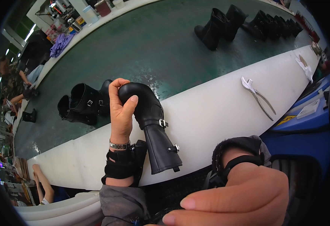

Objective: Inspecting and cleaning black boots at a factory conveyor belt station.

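Observation:
My left hand (122, 113) grips a black leather ankle boot (150, 124) by its toe, fingers and thumb wrapped round it. The boot hangs shaft down over the white strip of the bench, with two silver-buckled straps facing right. My right hand (244, 192) is large and close at the lower edge, away from the boot. Its fingers are bent with the tips near each other, pointing left; whatever they hold, if anything, is hidden. Beyond my left hand, other black buckled boots (84, 101) stand on the green bench top.
Metal pincers (257, 98) lie on the white strip (199, 109), right of the boot. Another tool with white wrapping (304, 67) lies farther right. Several black boots (219, 26) stand at the far right. A blue machine (308, 101) is beside me; co-workers (14, 79) sit at the left.

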A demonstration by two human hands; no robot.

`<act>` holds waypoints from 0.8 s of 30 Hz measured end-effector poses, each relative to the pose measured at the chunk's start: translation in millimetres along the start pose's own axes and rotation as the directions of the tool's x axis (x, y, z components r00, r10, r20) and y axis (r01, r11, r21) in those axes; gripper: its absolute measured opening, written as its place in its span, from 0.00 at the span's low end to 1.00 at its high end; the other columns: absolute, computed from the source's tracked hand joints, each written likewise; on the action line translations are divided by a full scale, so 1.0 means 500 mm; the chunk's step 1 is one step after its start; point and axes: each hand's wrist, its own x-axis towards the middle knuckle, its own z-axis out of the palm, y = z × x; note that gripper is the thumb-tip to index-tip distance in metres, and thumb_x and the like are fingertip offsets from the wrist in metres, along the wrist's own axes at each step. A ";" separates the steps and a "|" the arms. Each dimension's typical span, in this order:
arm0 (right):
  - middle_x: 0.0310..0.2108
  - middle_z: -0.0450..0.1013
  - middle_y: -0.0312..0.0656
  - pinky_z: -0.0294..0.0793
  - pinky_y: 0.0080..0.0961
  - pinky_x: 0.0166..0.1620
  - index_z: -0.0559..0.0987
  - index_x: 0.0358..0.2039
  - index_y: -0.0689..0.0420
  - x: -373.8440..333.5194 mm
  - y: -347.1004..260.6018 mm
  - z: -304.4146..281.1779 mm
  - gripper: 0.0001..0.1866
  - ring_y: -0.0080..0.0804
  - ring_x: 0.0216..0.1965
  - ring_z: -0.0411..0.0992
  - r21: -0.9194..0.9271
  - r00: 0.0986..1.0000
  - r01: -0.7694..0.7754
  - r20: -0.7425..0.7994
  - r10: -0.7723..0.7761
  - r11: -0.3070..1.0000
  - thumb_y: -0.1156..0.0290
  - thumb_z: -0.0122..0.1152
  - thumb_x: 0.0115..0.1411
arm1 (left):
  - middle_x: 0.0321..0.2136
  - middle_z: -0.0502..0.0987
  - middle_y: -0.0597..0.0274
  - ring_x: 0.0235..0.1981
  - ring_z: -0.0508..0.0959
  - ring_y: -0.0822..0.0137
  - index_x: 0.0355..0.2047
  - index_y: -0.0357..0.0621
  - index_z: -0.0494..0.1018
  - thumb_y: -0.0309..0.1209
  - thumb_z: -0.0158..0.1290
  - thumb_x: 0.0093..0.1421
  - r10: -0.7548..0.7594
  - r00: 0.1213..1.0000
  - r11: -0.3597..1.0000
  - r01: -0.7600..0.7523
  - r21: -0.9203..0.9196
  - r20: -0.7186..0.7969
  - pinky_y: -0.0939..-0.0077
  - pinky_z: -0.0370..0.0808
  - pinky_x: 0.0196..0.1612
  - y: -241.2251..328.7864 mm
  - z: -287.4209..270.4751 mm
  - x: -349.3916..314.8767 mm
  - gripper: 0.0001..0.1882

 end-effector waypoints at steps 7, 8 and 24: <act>0.29 0.77 0.35 0.73 0.16 0.29 0.79 0.27 0.55 0.018 0.027 0.007 0.04 0.23 0.23 0.72 0.153 0.945 -0.107 0.324 0.053 0.982 0.79 0.59 0.51 | 0.40 0.67 0.68 0.41 0.69 0.76 0.50 0.46 0.62 0.27 0.53 0.54 0.015 1.000 1.000 -0.015 0.007 0.012 0.80 0.67 0.48 0.005 -0.002 0.009 0.22; 0.29 0.77 0.36 0.72 0.15 0.28 0.79 0.26 0.57 0.027 0.032 0.013 0.03 0.23 0.22 0.72 0.200 0.928 -0.111 0.370 0.030 0.973 0.80 0.59 0.52 | 0.39 0.67 0.68 0.40 0.70 0.76 0.50 0.46 0.61 0.27 0.52 0.54 0.021 1.000 1.000 -0.021 0.021 0.012 0.80 0.67 0.48 0.013 -0.007 0.005 0.22; 0.51 0.68 0.54 0.65 0.30 0.53 0.61 0.58 0.64 -0.018 0.334 0.211 0.29 0.36 0.52 0.66 0.239 0.347 -0.931 0.810 0.473 0.274 0.70 0.52 0.57 | 0.44 0.66 0.64 0.45 0.67 0.72 0.49 0.44 0.62 0.26 0.54 0.53 0.028 0.997 1.000 -0.028 0.004 0.077 0.75 0.66 0.51 0.000 -0.018 0.000 0.22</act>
